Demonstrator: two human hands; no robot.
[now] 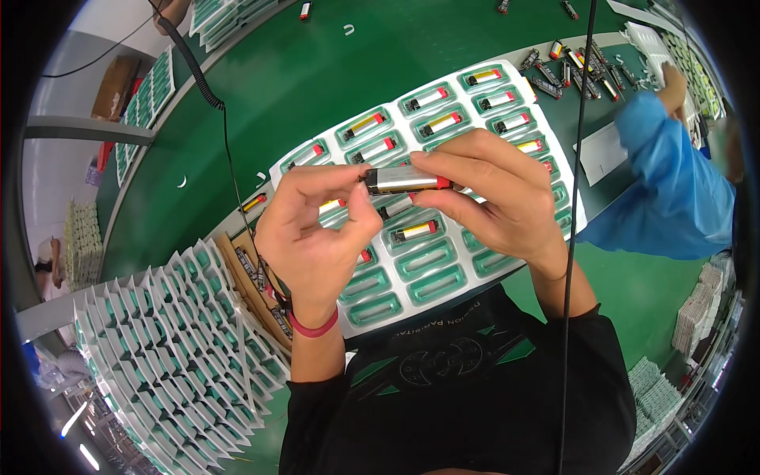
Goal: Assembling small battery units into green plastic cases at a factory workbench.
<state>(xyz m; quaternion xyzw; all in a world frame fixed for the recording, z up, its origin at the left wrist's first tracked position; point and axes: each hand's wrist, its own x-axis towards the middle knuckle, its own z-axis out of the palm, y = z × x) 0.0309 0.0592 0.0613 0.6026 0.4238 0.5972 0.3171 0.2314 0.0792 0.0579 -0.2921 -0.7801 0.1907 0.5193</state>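
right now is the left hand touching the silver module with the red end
Touching: the head view shows the left hand pinching the dark end of the silver module between thumb and fingertips.

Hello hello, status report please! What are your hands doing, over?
Both hands up: left hand and right hand pinch one small silver module by its ends. White tray of modules below. Nothing blocking.

module above tray | tray stack left | table beneath
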